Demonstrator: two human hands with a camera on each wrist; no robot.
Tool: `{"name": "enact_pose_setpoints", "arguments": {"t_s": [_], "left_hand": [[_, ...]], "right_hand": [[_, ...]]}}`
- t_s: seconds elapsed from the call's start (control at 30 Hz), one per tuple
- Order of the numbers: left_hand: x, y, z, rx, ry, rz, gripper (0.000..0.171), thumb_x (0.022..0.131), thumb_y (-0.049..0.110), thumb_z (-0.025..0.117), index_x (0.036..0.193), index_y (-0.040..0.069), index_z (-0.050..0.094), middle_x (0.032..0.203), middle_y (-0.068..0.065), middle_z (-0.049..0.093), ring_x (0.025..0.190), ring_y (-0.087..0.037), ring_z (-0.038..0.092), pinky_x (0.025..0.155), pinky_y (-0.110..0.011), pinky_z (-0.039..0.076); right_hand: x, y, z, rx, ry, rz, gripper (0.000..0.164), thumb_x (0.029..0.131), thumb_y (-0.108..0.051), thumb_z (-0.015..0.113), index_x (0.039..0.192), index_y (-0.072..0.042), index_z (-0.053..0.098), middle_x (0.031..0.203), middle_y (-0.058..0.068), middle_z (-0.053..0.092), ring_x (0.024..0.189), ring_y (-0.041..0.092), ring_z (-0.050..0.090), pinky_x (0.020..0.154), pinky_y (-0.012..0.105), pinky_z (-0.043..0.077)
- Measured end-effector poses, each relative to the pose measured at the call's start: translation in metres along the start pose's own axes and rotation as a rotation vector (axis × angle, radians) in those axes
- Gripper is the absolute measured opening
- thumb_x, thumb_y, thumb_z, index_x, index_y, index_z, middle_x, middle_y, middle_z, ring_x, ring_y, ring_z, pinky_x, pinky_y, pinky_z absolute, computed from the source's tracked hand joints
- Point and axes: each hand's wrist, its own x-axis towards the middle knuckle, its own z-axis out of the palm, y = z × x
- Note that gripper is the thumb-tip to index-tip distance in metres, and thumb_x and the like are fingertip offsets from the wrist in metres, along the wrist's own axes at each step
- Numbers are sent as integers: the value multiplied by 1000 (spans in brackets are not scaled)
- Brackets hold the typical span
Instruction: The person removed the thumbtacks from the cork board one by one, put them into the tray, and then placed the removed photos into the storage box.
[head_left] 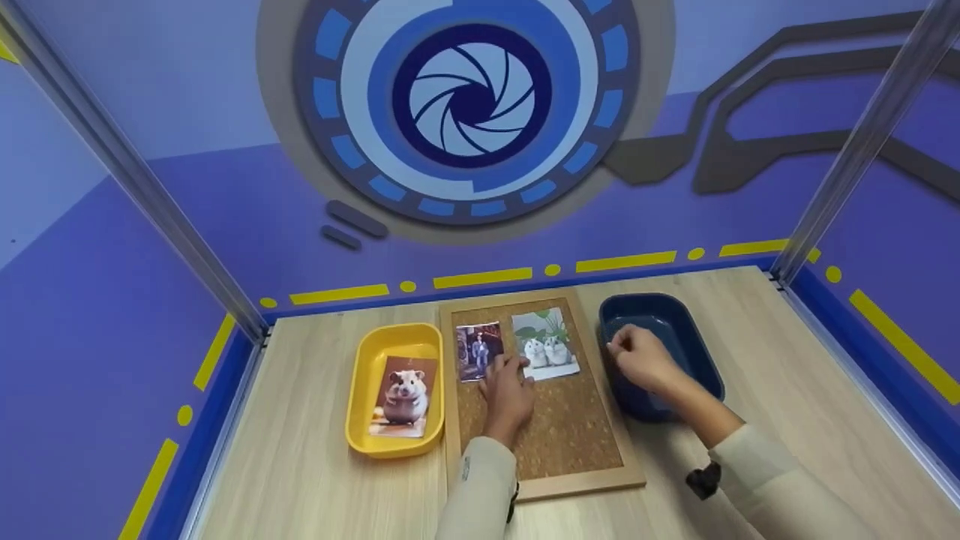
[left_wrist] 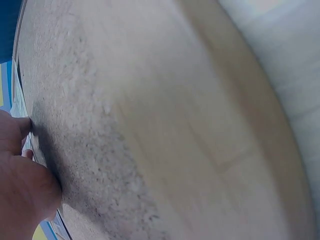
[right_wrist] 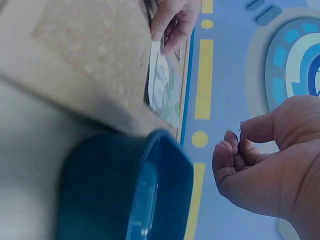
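Observation:
My left hand (head_left: 510,394) rests on a cork board (head_left: 559,431), its fingers touching the lower edges of two photos. One photo (head_left: 476,349) shows a standing person; the other photo (head_left: 547,352) shows two white hamsters. Over the dark blue tray (head_left: 705,360) is my right hand (head_left: 643,358), with thumb and fingers pinched together. In the right wrist view, a tiny thin pin-like tip (right_wrist: 240,128) shows at those fingertips; most of it is hidden. The left wrist view catches the left hand (left_wrist: 25,185) low against the cork.
A yellow tray (head_left: 356,390) holding a hamster photo (head_left: 403,397) stands left of the board. The board's wooden frame (head_left: 577,487) lies flat on the pale wooden table (head_left: 300,450). A patterned wall (head_left: 337,255) closes the back, with metal posts (head_left: 150,187) at the corners.

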Motion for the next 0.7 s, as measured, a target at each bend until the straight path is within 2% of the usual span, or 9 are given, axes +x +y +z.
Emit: {"name": "enact_pose_setpoints", "arguments": {"t_s": [0.3,0.47,0.7], "left_hand": [[2,-2,2,-3,-9,-8,20,100,11,70,120,14,73,138,-7,62,134,-32,52,108,-56,34],[1,-4,4,-4,-1,-2,22,100,11,70,121,13,74,136,-8,62,133,-32,53,108,-56,34],[0,1,3,17,7,-1,23,98,9,70,121,12,74,135,-8,63,132,-33,53,107,-56,35]], "right_hand": [[-13,22,-6,-55,6,-23,6,99,-3,58,94,-2,60,86,5,57,78,18,53,68,29,43],[-18,29,-9,-103,-27,-15,7,99,-4,60,92,-3,60,85,5,57,78,19,54,69,30,43],[-18,42,-19,-190,-54,-42,7,92,-1,57,86,-4,57,82,4,56,77,19,54,69,30,42]]}}
